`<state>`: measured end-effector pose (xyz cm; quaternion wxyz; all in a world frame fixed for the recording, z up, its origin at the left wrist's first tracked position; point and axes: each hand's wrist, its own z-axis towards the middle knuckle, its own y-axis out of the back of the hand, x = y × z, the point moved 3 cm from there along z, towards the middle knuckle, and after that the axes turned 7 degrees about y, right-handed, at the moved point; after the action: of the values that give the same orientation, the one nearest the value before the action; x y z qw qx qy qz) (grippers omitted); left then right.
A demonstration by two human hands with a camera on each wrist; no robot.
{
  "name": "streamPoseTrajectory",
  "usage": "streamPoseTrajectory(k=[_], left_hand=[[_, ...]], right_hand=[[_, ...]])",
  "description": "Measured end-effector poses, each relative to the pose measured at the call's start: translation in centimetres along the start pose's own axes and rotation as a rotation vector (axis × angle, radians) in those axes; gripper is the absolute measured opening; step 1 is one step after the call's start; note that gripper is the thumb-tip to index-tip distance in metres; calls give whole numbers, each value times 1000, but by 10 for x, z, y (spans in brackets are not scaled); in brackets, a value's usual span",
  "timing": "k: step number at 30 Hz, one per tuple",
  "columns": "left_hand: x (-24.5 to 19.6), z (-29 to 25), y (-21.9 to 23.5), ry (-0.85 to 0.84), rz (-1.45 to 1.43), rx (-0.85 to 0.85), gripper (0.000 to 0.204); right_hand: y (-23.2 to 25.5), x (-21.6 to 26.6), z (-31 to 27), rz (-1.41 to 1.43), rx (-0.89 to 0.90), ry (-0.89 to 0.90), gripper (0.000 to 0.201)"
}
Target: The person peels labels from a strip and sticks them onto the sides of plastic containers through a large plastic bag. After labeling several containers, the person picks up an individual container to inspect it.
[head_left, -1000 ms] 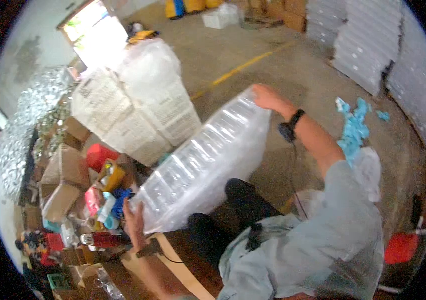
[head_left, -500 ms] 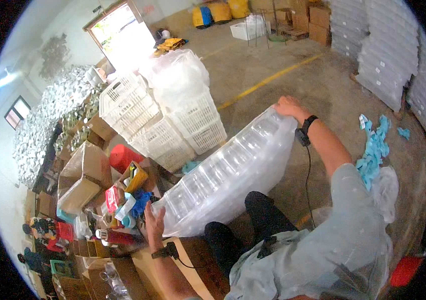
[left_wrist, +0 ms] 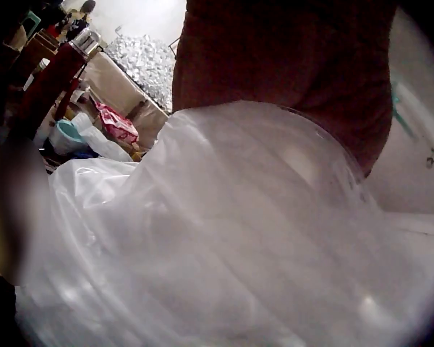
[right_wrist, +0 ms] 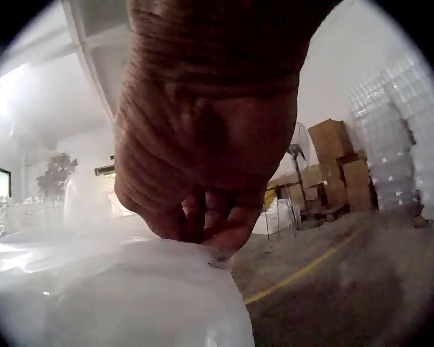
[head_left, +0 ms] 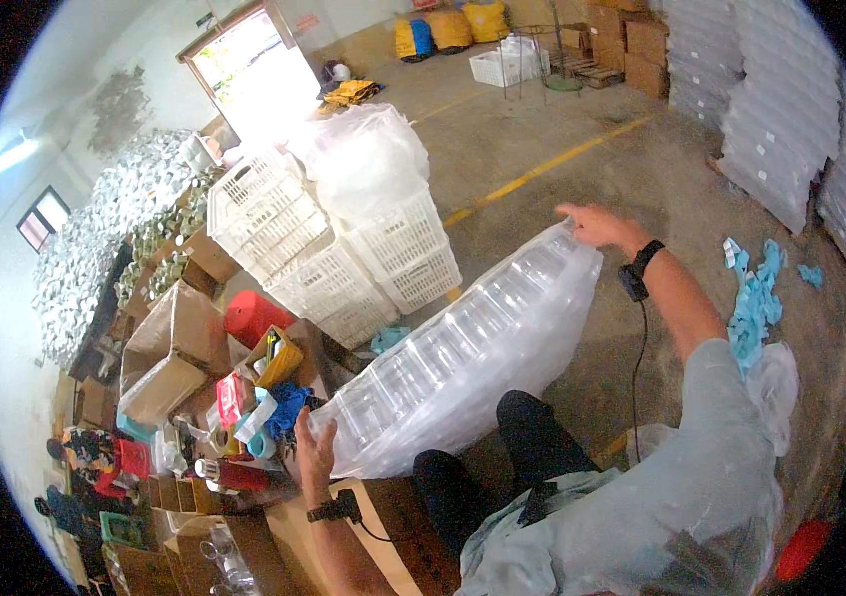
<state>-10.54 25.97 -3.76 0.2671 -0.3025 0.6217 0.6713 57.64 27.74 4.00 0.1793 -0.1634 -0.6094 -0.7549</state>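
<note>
A long pack of clear plastic jars, wrapped in thin see-through film, lies slanted in front of the person's knees in the head view. At its far right corner the right hand grips the wrap, index finger sticking out. Curled fingers of that hand meet the edge of the film in the right wrist view. The left hand is against the near left end, fingers straight and thumb apart. Cloudy film fills most of the left wrist view, below the left palm.
Stacked white crates stand beyond the pack. On the left, a cluttered table holds an open cardboard box, a red flask and a yellow basket. Blue scraps lie on the floor, right. Tall wrapped stacks stand behind.
The head view has turned, shifting the whole scene rightward in it. Both hands stay at the pack's two ends. The right index finger now sticks out more.
</note>
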Motion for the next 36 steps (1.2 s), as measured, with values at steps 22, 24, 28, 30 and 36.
streamPoseTrajectory(k=[22, 24, 28, 30, 36], left_hand=[[-10, -6, 1, -12, -18, 9, 70], [-15, -8, 2, -3, -5, 3, 70], [-12, -9, 2, -3, -8, -8, 70], [-14, -11, 3, 9, -4, -2, 71], [-10, -11, -1, -15, -48, -18, 74]], right_hand=[[-23, -1, 12, -200, -47, 149, 41], [-23, -1, 12, -259, -31, 157, 43], [-26, -12, 15, -365, 58, 187, 32], [-27, -19, 18, -392, 61, 189, 27], [-27, -20, 15, -437, 64, 143, 15]])
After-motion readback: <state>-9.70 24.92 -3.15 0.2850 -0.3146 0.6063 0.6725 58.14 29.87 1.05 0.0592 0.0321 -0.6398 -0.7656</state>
